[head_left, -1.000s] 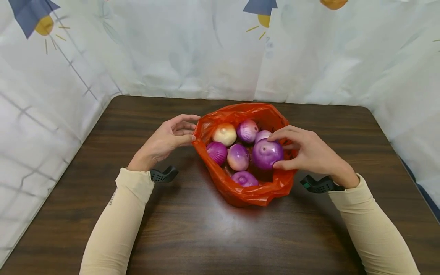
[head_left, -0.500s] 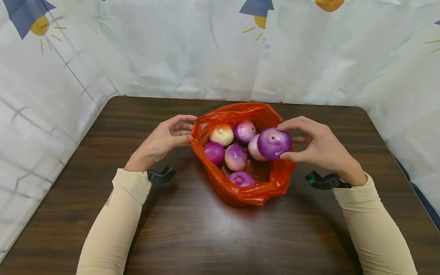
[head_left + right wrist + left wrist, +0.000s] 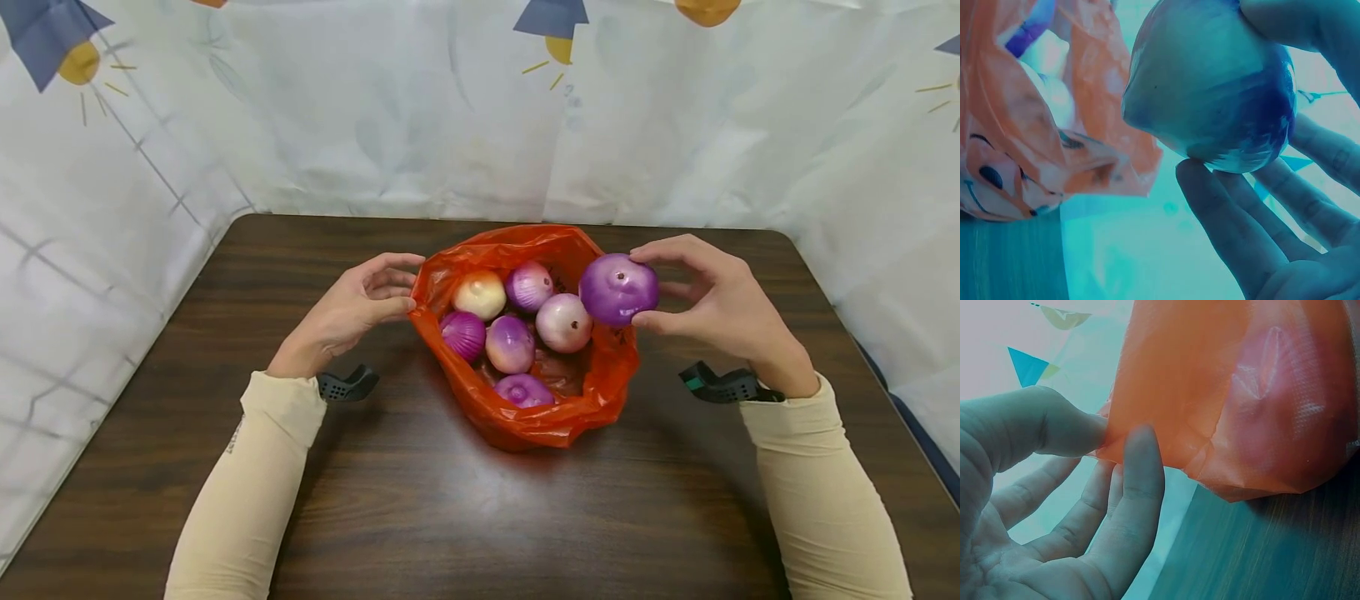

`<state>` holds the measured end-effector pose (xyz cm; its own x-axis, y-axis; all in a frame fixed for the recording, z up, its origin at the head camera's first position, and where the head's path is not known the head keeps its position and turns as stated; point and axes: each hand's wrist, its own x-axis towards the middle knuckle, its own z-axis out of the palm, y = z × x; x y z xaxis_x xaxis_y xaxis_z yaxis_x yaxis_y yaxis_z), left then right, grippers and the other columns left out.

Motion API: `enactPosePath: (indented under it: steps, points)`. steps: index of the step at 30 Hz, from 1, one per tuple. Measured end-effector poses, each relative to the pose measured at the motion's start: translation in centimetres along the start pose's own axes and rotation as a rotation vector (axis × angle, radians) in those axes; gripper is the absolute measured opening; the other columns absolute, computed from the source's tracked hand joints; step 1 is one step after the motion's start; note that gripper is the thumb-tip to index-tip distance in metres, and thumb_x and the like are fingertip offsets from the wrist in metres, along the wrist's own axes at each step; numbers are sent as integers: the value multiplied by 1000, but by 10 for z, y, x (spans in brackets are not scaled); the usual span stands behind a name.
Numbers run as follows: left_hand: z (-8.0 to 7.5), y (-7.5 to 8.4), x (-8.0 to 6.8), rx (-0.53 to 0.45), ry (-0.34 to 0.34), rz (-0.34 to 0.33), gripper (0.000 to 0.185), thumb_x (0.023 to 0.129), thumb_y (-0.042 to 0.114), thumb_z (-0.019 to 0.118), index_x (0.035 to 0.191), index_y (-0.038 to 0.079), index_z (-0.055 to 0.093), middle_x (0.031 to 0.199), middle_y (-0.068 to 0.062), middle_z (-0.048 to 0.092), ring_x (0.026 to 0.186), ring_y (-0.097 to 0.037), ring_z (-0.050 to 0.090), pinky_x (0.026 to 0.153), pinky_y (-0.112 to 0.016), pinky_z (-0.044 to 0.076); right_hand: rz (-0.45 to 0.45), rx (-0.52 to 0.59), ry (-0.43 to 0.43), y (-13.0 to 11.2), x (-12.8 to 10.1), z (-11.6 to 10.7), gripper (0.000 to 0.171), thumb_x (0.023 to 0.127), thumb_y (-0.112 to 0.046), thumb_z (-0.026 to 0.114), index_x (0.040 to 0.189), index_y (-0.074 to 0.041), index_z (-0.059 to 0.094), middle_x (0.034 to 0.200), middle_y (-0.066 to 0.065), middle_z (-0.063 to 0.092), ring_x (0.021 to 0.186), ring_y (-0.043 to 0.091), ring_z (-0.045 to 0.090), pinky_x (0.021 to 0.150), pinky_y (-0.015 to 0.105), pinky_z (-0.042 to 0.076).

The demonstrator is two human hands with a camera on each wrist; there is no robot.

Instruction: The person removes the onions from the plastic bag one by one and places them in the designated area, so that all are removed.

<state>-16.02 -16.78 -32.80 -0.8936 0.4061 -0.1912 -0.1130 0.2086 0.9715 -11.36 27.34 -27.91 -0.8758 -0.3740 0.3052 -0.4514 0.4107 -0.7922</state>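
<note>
Near: cream sleeves (image 3: 243,492) at lower left and lower right, with a dark wrist device (image 3: 348,385) at each cuff. Pinching a large purple onion (image 3: 618,289) with right hand (image 3: 727,307). Pressing thumb to near side of the onion and forefinger to far side; contact by tips, with a gap between onion and palm. In right wrist view, again caught between thumb above and fingertip below, with other fingers spread behind. Held above the right side of the bag mouth, overlapping the rim in head view; cannot tell whether touching the plastic

Gripping left edge of red plastic bag (image 3: 517,433) with left hand (image 3: 341,315). In left wrist view, clamped on the rim between thumb and a finger, with other fingers apart from one another and to the rear

Mid: bag upright and open on dark wood table (image 3: 480,525). Inside, near to far: a purple onion (image 3: 525,390) by the near rim; a purple-and-white onion (image 3: 510,344) at middle, with a deep magenta onion (image 3: 463,336) just beside on the left; a pale onion (image 3: 564,323) to the right; a yellowish onion (image 3: 480,295) and a striped onion (image 3: 530,286) toward the back

Far: white sheet (image 3: 435,142) behind table edge, printed with blue-and-yellow lamp shapes (image 3: 551,17)
</note>
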Motion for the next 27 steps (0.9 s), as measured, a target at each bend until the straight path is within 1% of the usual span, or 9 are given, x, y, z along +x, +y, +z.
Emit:
enactPosePath:
  steps: [4, 8, 10, 13, 16, 18, 24, 27]
  points:
    - [0, -1, 0, -8, 0, 7, 58, 100, 12, 68, 152, 18, 45, 140, -11, 56, 121, -17, 65, 96, -30, 60, 40, 11, 30, 1, -1, -6, 69, 74, 13, 85, 136, -9, 64, 134, 6, 61, 120, 18, 63, 94, 13, 55]
    - [0, -1, 0, -4, 2, 10, 58, 99, 12, 68, 152, 17, 45, 140, -11, 56, 120, -16, 65, 95, -28, 60, 59, 65, 74, 5, 0, -12, 68, 75, 14, 83, 136, -8, 63, 134, 6, 61, 118, 17, 65, 92, 14, 57]
    - [0, -1, 0, -2, 4, 10, 58, 99, 13, 69, 152, 18, 45, 140, -11, 56, 120, -16, 65, 95, -29, 60, 66, 82, 99, 8, 0, -14, 67, 76, 15, 82, 136, -7, 64, 134, 5, 62, 117, 15, 66, 90, 15, 57]
    - [0, -1, 0, -1, 9, 9, 59, 99, 13, 70, 152, 18, 46, 140, -11, 57, 119, -16, 66, 95, -29, 60, 70, 72, 130, 14, 0, -17, 65, 77, 14, 82, 136, -7, 64, 132, 4, 64, 117, 13, 66, 88, 14, 58]
    - [0, -1, 0, -2, 8, 5, 59, 99, 12, 70, 152, 18, 46, 140, -12, 56, 119, -16, 66, 95, -29, 60, 77, 81, 156, 19, 0, -20, 63, 78, 14, 81, 136, -5, 64, 130, 2, 66, 118, 11, 66, 87, 14, 58]
    - [0, -1, 0, -3, 6, 0, 59, 99, 12, 69, 152, 18, 46, 140, -12, 56, 119, -16, 66, 95, -28, 60, 87, 103, 171, 23, 0, -22, 63, 78, 14, 81, 136, -4, 63, 130, 2, 66, 118, 10, 67, 87, 14, 58]
    - [0, -1, 0, -2, 9, -8, 58, 99, 12, 69, 152, 19, 46, 140, -11, 56, 119, -16, 66, 97, -31, 60, 142, 117, 215, 35, -1, -27, 63, 79, 10, 82, 136, -9, 65, 133, 0, 66, 117, 9, 67, 85, 13, 58]
    - [0, -1, 0, -1, 10, -6, 58, 99, 12, 69, 151, 19, 46, 139, -11, 56, 118, -16, 66, 97, -32, 60, 160, 136, 228, 42, 0, -30, 62, 80, 9, 82, 137, -8, 64, 134, 0, 65, 118, 8, 66, 85, 12, 58]
